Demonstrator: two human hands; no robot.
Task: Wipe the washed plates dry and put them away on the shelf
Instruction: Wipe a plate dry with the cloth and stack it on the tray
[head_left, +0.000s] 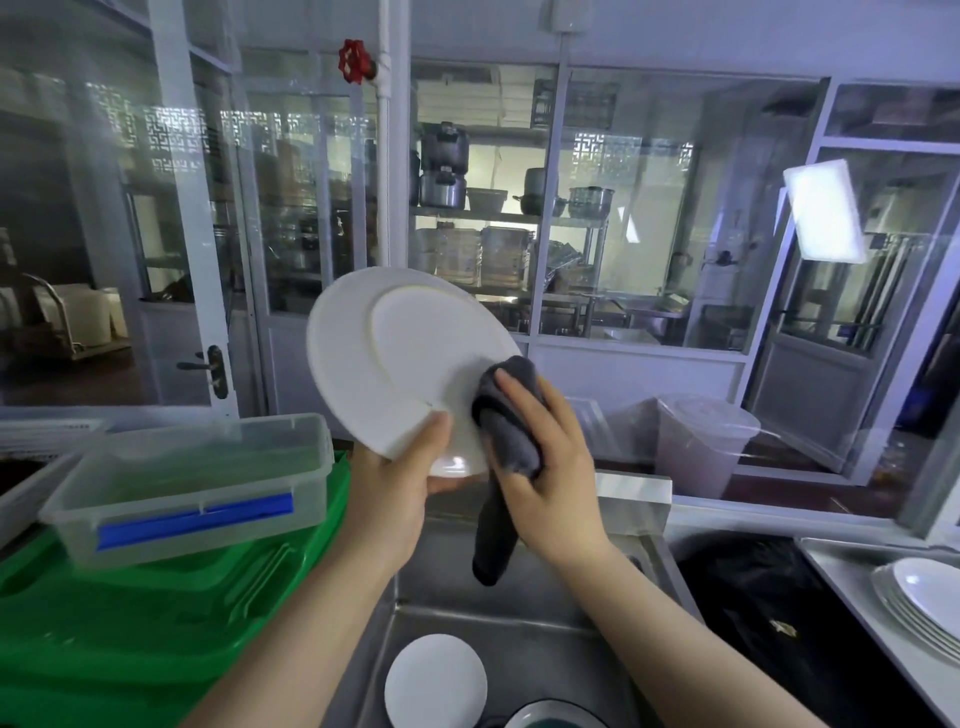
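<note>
Holding the white plate (410, 358) up over the sink (519, 623), the left hand (395, 488) pinches its bottom edge — thumb on the near face, fingers hidden behind. The plate stands tilted, its back side facing us. Just to the right, the right hand (540, 462) has its fingers wrapped round a grey cloth (506, 421) — pressed on the plate's lower right part. More plates (919, 603) sit stacked far right.

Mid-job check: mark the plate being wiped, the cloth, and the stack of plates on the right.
plate (395, 358), head view, on its bare underside.
cloth (506, 415), head view, on the bunched part against the plate.
stack of plates (922, 597), head view, on the top plate's face.
</note>
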